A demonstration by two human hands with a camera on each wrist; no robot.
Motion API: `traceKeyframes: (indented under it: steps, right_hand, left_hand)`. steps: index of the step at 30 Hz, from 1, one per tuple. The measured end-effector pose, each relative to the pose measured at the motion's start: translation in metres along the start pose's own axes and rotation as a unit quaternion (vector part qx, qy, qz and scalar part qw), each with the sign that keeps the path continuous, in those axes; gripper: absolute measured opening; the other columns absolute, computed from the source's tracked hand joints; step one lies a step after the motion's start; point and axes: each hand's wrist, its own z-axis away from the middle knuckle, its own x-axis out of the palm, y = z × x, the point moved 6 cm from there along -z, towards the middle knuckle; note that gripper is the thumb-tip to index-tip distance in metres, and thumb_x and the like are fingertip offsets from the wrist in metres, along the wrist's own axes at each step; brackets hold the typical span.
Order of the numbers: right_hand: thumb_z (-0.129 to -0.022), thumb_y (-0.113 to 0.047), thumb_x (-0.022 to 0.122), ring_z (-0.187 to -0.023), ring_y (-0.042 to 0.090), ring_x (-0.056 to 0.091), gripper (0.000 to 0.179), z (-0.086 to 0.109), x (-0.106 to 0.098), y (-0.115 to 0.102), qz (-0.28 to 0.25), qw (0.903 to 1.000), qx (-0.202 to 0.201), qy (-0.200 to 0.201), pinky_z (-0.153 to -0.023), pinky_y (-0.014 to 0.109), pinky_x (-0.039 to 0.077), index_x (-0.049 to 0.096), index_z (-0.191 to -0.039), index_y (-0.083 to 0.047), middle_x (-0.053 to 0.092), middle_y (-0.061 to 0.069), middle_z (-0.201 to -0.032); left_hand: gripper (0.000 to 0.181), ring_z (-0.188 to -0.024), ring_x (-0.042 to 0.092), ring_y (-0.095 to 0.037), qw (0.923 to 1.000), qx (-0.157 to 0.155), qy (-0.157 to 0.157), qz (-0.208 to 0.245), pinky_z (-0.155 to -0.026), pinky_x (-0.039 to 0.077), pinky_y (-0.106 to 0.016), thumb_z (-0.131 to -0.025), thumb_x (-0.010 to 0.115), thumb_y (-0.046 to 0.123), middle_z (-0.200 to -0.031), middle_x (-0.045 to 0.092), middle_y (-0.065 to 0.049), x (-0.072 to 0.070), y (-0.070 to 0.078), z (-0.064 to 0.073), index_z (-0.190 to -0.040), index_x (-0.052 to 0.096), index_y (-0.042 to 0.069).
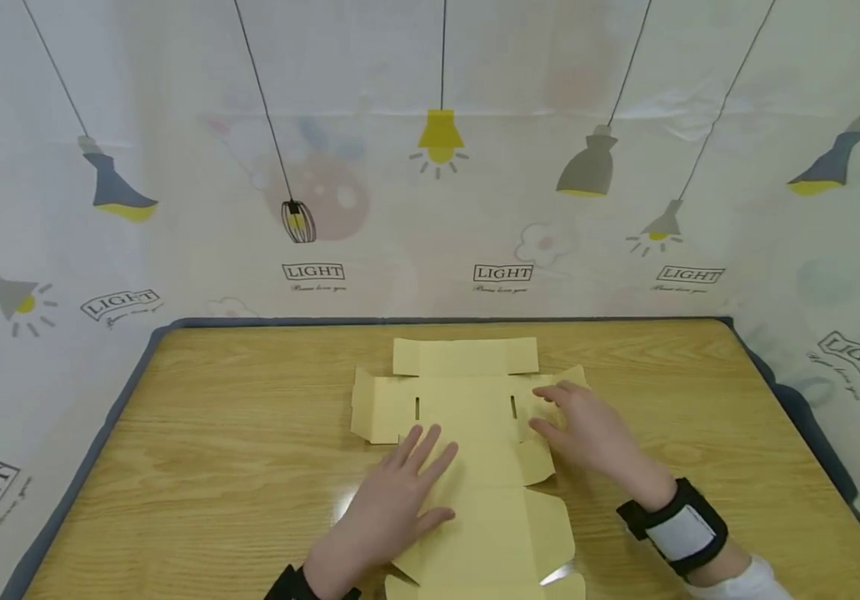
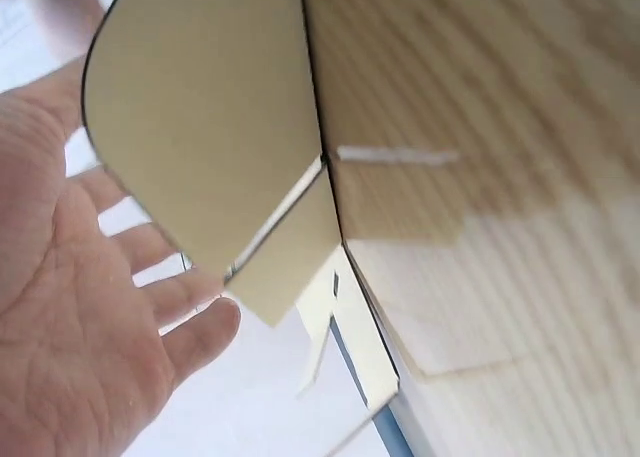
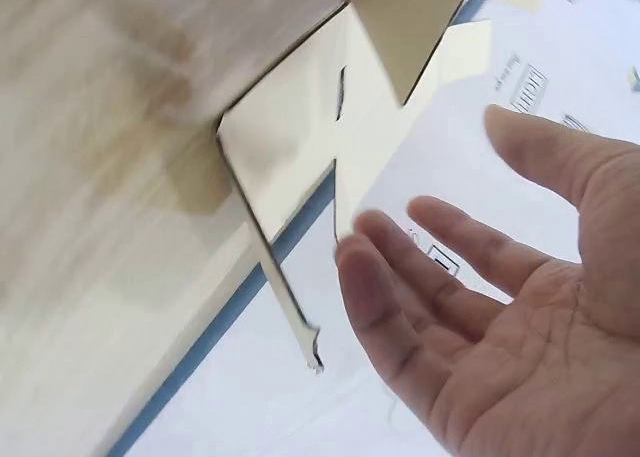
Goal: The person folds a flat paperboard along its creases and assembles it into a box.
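Observation:
An unfolded cardboard box blank (image 1: pixel 467 408), pale yellow with fold lines, side flaps and two narrow slots, lies along the table from its far part to the near edge of the head view. Over the blank's left middle, my left hand (image 1: pixel 392 500) spreads its fingers, palm down. In the left wrist view a raised rounded flap (image 2: pixel 200 127) stands beside that palm and hides part of the fingers. My right hand (image 1: pixel 591 429) hovers at the far right panel, fingers loosely bent and thumb apart. The right wrist view shows those fingertips near a thin upturned end flap (image 3: pixel 285 297), nothing in the palm.
The wooden table (image 1: pixel 235 417) extends on both sides of the blank, with a dark blue border (image 1: pixel 130 400) at its edges. A white curtain (image 1: pixel 392 192) printed with lamps surrounds the back and sides. Each wrist wears a black strap (image 1: pixel 688 529).

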Motion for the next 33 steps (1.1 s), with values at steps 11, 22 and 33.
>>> traceKeyframes:
  steps: [11,22,33]
  right_hand:
    - [-0.1,-0.03,0.072,-0.143,0.059,0.045,0.071,-0.061,0.0,0.007,0.056,0.994,-0.072,-0.06,-0.115,0.069,0.045,0.045,-0.154,0.006,0.045,0.038,-0.155]
    - [-0.101,-0.029,0.071,-0.144,0.052,0.048,0.073,-0.102,0.012,0.013,0.089,0.9898,-0.047,-0.101,-0.122,0.063,0.042,0.039,-0.157,0.007,0.05,0.034,-0.155]
    - [-0.105,-0.016,0.062,-0.143,0.049,0.052,0.056,-0.105,0.008,0.013,0.06,0.9907,-0.006,-0.122,-0.12,0.06,0.045,0.045,-0.154,0.007,0.052,0.032,-0.155]
  left_hand:
    - [0.088,-0.161,0.035,-0.029,0.9847,0.078,-0.1,-0.12,-0.124,0.046,-0.048,-0.093,0.052,0.079,-0.174,0.034,-0.006,0.03,0.021,0.004,-0.164,0.038,0.028]
    - [0.094,-0.161,0.035,-0.031,0.9839,0.074,-0.128,-0.099,-0.124,0.043,-0.054,-0.086,0.061,0.08,-0.175,0.031,-0.004,0.036,0.017,0.009,-0.164,0.037,0.032]
    - [0.094,-0.161,0.034,-0.031,0.9847,0.064,-0.132,-0.094,-0.124,0.042,-0.054,-0.086,0.065,0.078,-0.176,0.03,-0.002,0.036,0.015,0.009,-0.164,0.037,0.032]
